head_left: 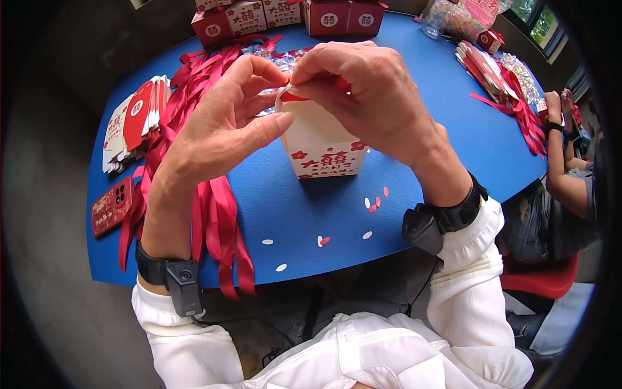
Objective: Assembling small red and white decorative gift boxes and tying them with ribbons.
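Note:
A small white paper gift box [324,139] with red printing and red flowers stands upright on the blue table, in front of me. My left hand [227,120] is at the box's upper left edge, its fingers curled and its thumb against the front wall. Above the opening, my right hand [363,94] pinches at the top edge with thumb and forefinger. Red material, perhaps a ribbon or a flap, shows below those fingers. Exactly what lies between the fingertips is hidden.
Long red ribbons [217,227] lie left of the box, beside flat folded boxes [136,123] and a red phone [112,206]. Finished red-and-white boxes [246,18] line the back. Clear-wrapped sweets [518,71] and more folded boxes [483,71] lie right. Another person's arm [555,152] is at the right edge.

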A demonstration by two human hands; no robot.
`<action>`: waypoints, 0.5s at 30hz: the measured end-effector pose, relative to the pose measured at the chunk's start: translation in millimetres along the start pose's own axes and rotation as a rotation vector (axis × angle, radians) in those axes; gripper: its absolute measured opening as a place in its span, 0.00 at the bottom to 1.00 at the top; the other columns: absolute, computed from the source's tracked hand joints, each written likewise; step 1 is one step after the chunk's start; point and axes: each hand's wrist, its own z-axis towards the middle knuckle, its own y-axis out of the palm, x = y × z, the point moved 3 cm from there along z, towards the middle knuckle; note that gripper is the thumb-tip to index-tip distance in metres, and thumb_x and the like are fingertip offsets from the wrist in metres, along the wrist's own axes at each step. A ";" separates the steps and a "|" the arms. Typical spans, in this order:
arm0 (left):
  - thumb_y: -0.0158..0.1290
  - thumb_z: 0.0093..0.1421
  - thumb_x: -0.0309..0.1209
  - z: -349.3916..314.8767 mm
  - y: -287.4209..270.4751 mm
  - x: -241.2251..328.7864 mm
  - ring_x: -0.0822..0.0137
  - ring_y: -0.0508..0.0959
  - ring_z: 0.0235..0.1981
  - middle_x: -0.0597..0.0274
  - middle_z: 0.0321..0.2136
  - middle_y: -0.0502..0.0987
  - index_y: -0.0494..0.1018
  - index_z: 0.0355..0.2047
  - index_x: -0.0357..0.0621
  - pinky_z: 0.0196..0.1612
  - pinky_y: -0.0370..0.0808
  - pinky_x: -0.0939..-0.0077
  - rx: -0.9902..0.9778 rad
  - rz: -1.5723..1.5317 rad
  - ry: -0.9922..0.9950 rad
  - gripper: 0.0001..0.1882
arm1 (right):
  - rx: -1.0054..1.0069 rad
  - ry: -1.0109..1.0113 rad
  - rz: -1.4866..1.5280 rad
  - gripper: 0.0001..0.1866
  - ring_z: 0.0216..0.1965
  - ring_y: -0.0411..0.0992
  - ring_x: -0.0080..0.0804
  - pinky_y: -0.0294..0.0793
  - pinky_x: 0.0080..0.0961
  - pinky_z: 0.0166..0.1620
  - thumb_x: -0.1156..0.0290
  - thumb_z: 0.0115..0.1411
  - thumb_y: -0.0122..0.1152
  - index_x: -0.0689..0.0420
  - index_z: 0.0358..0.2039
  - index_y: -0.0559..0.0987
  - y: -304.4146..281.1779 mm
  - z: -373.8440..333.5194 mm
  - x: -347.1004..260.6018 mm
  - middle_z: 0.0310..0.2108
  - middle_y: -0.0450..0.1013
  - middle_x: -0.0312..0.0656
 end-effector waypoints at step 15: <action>0.60 0.64 0.30 -0.6 9.4 4.5 0.65 0.79 0.47 0.60 0.43 0.76 0.70 0.47 0.40 0.45 0.81 0.71 0.296 0.276 0.262 0.15 | 0.011 0.239 0.466 0.04 0.38 0.79 0.29 0.80 0.24 0.41 0.78 0.64 0.61 0.59 0.39 0.78 -17.1 0.7 4.1 0.33 0.79 0.41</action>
